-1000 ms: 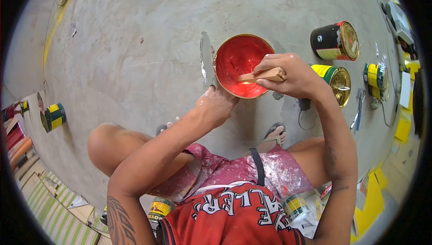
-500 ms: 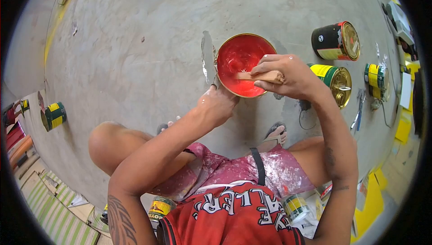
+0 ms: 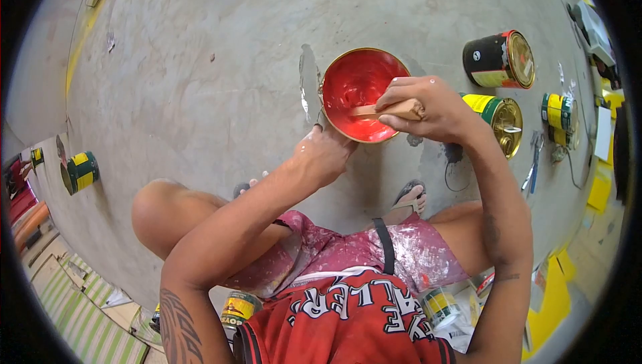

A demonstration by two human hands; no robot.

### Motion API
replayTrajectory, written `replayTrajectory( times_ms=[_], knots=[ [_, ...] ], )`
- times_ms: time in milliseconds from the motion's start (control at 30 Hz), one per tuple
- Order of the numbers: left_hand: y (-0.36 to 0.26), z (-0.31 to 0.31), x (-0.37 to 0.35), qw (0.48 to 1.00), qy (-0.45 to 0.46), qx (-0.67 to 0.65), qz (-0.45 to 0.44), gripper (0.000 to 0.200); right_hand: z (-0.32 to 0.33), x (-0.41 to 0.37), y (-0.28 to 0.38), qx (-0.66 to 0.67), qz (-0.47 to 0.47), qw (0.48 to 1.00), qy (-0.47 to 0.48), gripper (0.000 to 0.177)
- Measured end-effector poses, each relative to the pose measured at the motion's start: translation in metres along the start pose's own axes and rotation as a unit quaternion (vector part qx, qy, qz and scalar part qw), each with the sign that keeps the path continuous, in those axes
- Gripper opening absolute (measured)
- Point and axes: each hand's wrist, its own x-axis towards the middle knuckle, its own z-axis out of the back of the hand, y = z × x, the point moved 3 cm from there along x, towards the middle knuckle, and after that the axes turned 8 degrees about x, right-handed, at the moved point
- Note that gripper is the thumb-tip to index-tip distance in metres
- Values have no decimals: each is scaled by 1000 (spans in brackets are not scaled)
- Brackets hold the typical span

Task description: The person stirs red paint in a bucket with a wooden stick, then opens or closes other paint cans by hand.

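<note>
A round paint can point(image 3: 362, 73) is tilted so that its mouth faces me, its inside coated in red paint. My left hand point(image 3: 324, 153) grips the can at its lower left, the fingers partly hidden behind it. Between the thumb and fingers of my right hand point(image 3: 431, 108) is a flat wooden stick point(image 3: 394, 110). The stick's far end dips into the red paint, so its tip is hidden.
Right of the can lie a black and red paint can point(image 3: 498, 60), a green and yellow can point(image 3: 498, 120) and a smaller green can point(image 3: 560, 121). Another green can point(image 3: 80, 173) stands far left on the grey concrete floor point(image 3: 200, 50).
My right hand has shifted slightly up with the wooden stick, which has moved a little within the red paint. The tilted can has risen slightly; my left hand stays on it.
</note>
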Motion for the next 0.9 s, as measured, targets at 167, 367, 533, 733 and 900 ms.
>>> replayTrajectory(
  times_ms=[167, 367, 533, 733, 900],
  knots=[
    [-1, 3, 1, 999, 38, -1, 0, 75, 3, 1, 5, -105, -62, 990, -64, 16],
    [3, -4, -1, 998, -41, -38, -2, 68, -15, 4, 1, -52, 40, 996, -58, 19],
    [1, 10, 0, 998, 57, -19, -3, 75, 3, 2, 5, 41, -61, 997, 21, 18],
    [2, 5, 0, 999, 33, -6, -15, 74, -8, 2, 5, -104, -24, 985, -134, 17],
    [3, 5, -2, 1000, 10, -15, -12, 74, -10, 1, -2, -1, 4, 999, -36, 20]
  ],
)
